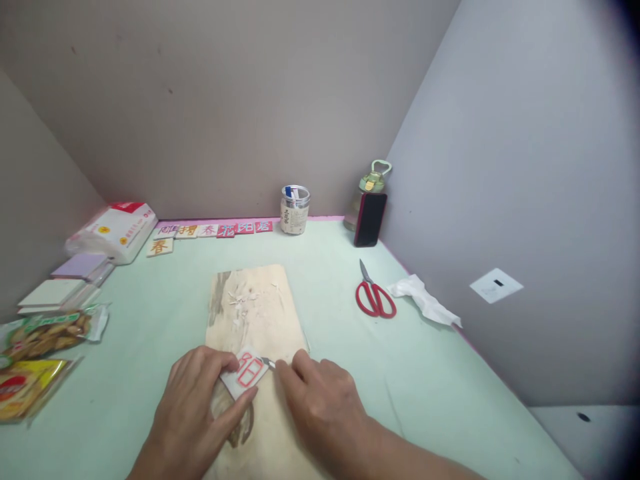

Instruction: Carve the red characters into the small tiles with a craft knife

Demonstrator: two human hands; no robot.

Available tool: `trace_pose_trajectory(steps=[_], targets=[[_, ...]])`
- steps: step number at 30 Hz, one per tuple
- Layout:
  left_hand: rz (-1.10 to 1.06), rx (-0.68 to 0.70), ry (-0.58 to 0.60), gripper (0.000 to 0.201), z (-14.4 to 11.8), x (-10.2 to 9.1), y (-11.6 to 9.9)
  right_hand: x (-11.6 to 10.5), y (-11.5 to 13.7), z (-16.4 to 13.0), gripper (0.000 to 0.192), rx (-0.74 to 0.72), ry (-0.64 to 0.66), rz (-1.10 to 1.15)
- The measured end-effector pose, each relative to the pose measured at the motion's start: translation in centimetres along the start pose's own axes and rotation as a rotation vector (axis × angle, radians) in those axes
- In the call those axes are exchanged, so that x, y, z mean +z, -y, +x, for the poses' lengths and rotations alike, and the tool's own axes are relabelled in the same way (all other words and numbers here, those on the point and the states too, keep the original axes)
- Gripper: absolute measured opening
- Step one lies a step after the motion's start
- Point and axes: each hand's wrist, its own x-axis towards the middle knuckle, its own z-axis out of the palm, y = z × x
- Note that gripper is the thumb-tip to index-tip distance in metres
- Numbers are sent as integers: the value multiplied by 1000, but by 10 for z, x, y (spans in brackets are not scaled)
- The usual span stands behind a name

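Observation:
My left hand (200,400) grips a small white square tile (246,373) between thumb and fingers, over a wooden board (265,280). Red outlined strokes of a character mark the tile's face. In my right hand (320,393) is a carving knife (269,363); only its metal blade end shows, and its tip is at the tile's right edge. The fingers are wrapped round the rest of it, hiding the handle. Pale shavings (243,298) lie on the upper part of the board.
Red-handled scissors (375,300) and crumpled tissue (425,300) lie right. Behind stand a can (294,212), a phone (371,220) and a bottle (353,210). Several character tiles (207,231) line the back. Left are a tissue pack (120,230), stacked blank tiles (55,293) and snack packets (55,333).

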Motion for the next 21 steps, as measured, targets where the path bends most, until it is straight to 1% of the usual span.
trace_pose_trajectory(steps=[2,4,6,9,11,14,16,21], targets=[[0,-2,-11,28,1,0,-2,0,1,0,25,-9,-5,-20],[-3,-10,-19,29,2,1,-3,-1,1,1,25,-25,20,-23],[-10,-25,-11,30,2,1,-3,-3,-1,3,24,-26,91,-2],[-24,-49,28,31,3,-2,1,-8,-9,4,22,-2,243,77],[-37,-48,57,31,4,-6,5,-11,-16,4,21,-16,296,130],[-66,-4,102,34,6,-14,13,-13,-23,2,20,-61,290,164],[-83,22,118,34,7,-18,16,-13,-25,0,19,-81,262,158],[-96,18,160,32,6,-21,19,-11,-22,-3,18,-108,174,142]])
